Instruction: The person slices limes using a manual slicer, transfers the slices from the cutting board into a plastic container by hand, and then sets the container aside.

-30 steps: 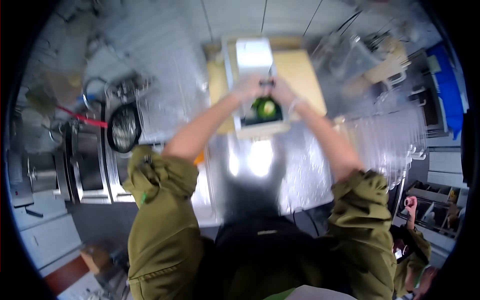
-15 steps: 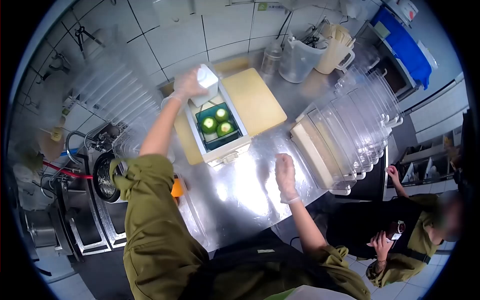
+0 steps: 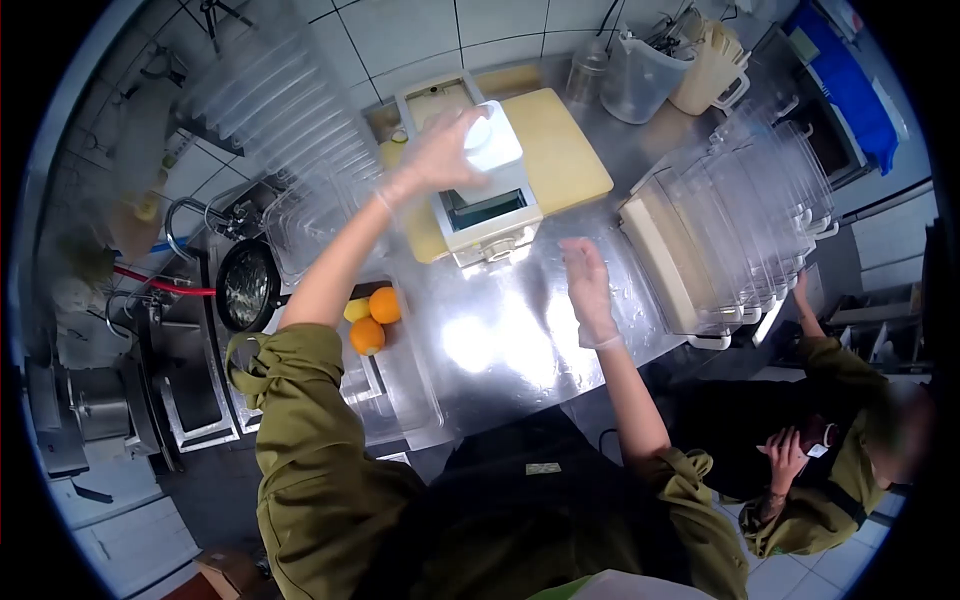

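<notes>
At the left, a black pan [image 3: 248,285] sits by the sinks [image 3: 187,385]. Along the worktop's [image 3: 480,345] left edge, a clear tray [image 3: 425,395] has two oranges [image 3: 367,337] and a yellow fruit [image 3: 357,309] near its far end. The left hand [image 3: 435,155], slightly blurred and in a clear glove, grips the white block [image 3: 495,150], fingers spread over its top and side. That block stands in the slicer [image 3: 493,236], near the middle of the worktop's far edge, on a yellow board [image 3: 560,150]. The gloved right hand [image 3: 588,290] hovers above the worktop, right of the slicer, fingers extended and loosely together. A clear jug [image 3: 638,85] and a beige jug [image 3: 703,80] stand toward the far right corner. Clear panels [image 3: 735,225] line the right edge. Beyond it, another person [image 3: 800,450] holds a dark red object [image 3: 818,434].
</notes>
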A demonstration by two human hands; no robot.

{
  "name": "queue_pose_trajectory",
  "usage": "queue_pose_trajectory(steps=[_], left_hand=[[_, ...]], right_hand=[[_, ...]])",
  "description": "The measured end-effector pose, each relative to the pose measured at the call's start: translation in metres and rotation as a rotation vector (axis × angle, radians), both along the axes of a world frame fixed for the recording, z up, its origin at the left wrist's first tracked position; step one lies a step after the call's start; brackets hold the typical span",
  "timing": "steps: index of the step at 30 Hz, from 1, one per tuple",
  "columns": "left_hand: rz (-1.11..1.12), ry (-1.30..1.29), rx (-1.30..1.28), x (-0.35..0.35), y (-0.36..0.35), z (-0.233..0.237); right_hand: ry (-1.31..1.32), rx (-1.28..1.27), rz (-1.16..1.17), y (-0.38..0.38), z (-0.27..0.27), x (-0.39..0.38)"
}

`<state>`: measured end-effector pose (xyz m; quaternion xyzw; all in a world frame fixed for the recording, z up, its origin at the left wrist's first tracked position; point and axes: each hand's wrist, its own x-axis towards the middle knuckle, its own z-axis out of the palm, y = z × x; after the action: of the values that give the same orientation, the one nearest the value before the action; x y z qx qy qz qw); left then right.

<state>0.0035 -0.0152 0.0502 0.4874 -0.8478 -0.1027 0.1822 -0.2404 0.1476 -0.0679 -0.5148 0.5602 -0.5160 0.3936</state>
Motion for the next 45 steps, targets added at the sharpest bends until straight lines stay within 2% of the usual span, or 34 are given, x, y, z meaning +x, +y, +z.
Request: queue_pose_trajectory(steps=[2, 6, 8, 9, 12, 15, 18, 19, 22, 24, 27, 32, 33, 36, 38, 42, 43, 45], left_hand=[[0.015, 0.078, 0.017, 0.008, 0.004, -0.012], [-0.018, -0.033, 0.067, 0.012, 0.007, -0.002], [-0.032, -0.127, 0.017, -0.001, 0.012, 0.006], [-0.013, -0.151, 0.087, -0.004, 0.012, 0.014], [0.005, -0.106, 0.101, -0.004, 0.016, 0.014], [-0.029, 0.204, -0.188, 0.005, 0.024, -0.024], [0.215, 0.764, -0.194, -0.004, 0.036, -0.061], [0.297, 1.001, -0.074, -0.012, 0.041, -0.063], [0.283, 1.433, 0.158, -0.025, 0.054, -0.064], [0.270, 1.451, 0.049, -0.033, 0.049, -0.073], [0.275, 1.492, -0.073, -0.045, 0.046, -0.088], [0.260, 1.412, -0.239, -0.041, 0.020, -0.098], [0.309, 1.321, -0.285, -0.043, 0.015, -0.091], [0.285, 1.266, -0.402, -0.023, -0.034, -0.108], [0.287, 1.287, -0.365, -0.015, -0.058, -0.105], [0.277, 1.266, -0.358, 0.006, -0.107, -0.114], [0.277, 1.250, -0.335, 0.010, -0.115, -0.112], [0.286, 1.202, -0.395, 0.016, -0.141, -0.100]], right_hand=[[-0.055, 0.055, -0.013, -0.001, 0.017, 0.000], [-0.097, 0.116, -0.021, -0.007, 0.020, 0.002], [-0.051, 0.033, 0.070, -0.022, 0.025, 0.002], [-0.029, -0.009, 0.112, -0.032, 0.030, 0.002], [0.086, -0.078, 0.146, -0.071, 0.061, 0.022], [0.074, -0.152, 0.254, -0.116, 0.067, 0.046], [-0.093, -0.035, 0.362, -0.129, 0.077, 0.072], [-0.131, -0.074, 0.399, -0.132, 0.075, 0.076], [-0.163, -0.230, 0.467, -0.145, 0.059, 0.080], [-0.100, -0.368, 0.445, -0.152, 0.048, 0.081], [-0.091, -0.411, 0.450, -0.158, 0.038, 0.080], [-0.096, -0.489, 0.390, -0.181, 0.027, 0.090], [-0.092, -0.498, 0.363, -0.192, 0.022, 0.094], [-0.088, -0.520, 0.308, -0.234, 0.012, 0.108], [-0.116, -0.539, 0.301, -0.259, 0.014, 0.119], [-0.042, -0.400, 0.255, -0.306, 0.002, 0.138], [0.035, -0.521, 0.257, -0.315, 0.013, 0.139], [0.021, -0.597, 0.267, -0.348, 0.014, 0.152]])
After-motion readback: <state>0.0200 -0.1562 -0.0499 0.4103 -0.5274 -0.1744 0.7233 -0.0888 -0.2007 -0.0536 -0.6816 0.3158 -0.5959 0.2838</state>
